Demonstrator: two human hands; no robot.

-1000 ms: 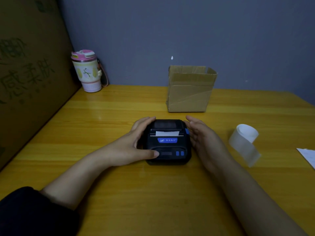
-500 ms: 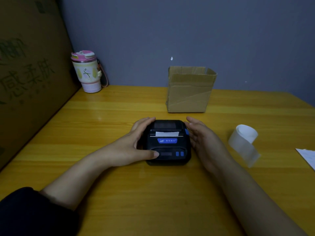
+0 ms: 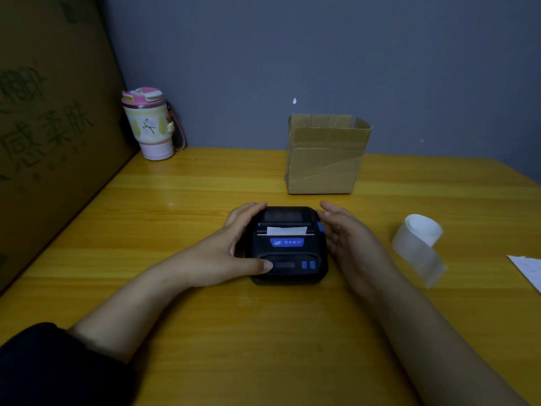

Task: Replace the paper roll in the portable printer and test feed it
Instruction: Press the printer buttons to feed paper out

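Observation:
A small black portable printer (image 3: 288,250) with a blue label and blue buttons sits on the yellow wooden table (image 3: 263,332), lid closed. A short white paper strip (image 3: 287,230) sticks out of its slot. My left hand (image 3: 231,250) grips the printer's left side, thumb resting on the front panel. My right hand (image 3: 348,238) lies flat against the printer's right side, fingers straight. A loose white paper roll (image 3: 418,244), partly unwound, lies on the table to the right, apart from both hands.
An open cardboard box (image 3: 325,159) stands behind the printer. A pink-lidded tumbler (image 3: 147,124) is at the back left by a large cardboard sheet (image 3: 49,121). A white paper sheet (image 3: 528,268) lies at the right edge.

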